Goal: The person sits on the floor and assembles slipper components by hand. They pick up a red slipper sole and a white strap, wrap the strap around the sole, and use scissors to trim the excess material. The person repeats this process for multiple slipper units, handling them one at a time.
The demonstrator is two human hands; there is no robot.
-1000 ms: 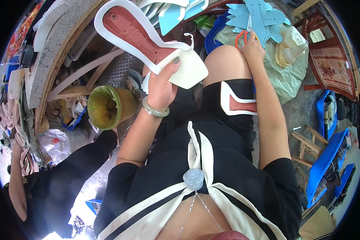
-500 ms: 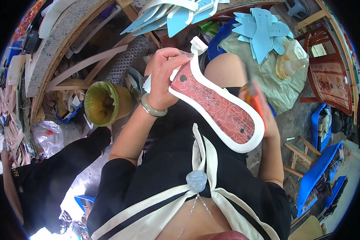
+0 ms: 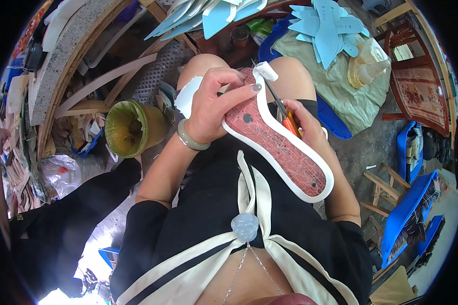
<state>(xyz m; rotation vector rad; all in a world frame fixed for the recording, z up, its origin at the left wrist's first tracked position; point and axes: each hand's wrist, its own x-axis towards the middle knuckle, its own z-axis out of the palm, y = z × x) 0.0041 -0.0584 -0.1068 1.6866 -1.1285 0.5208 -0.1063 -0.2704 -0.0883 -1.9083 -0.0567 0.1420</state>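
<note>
My left hand [image 3: 208, 109] grips a reddish, patterned shoe insole [image 3: 282, 147] at its upper end, thumb pressed on top. A white border runs round the insole's edge, and a loose white strip end [image 3: 267, 72] curls up beyond my thumb. A further white piece [image 3: 188, 96] shows behind my left wrist. In my right hand [image 3: 308, 122] are scissors [image 3: 291, 123] with orange and yellow handles, closed round by my fingers. Their dark blades lie beside the insole's white edge, just below the curled strip. The insole partly hides my right hand.
Light blue insole-shaped pieces [image 3: 326, 33] lie on a greenish sack [image 3: 341, 107] at the far right, beside a bottle [image 3: 369, 68]. More blue and white pieces [image 3: 208, 18] are stacked ahead. A lined bin [image 3: 160, 124] stands left; blue crates [image 3: 407, 218] stand right.
My right hand and the scissors have moved left and inward, bringing the blades to the insole's edge by the strip. The insole has shifted slightly, and my left thumb now lies across it.
</note>
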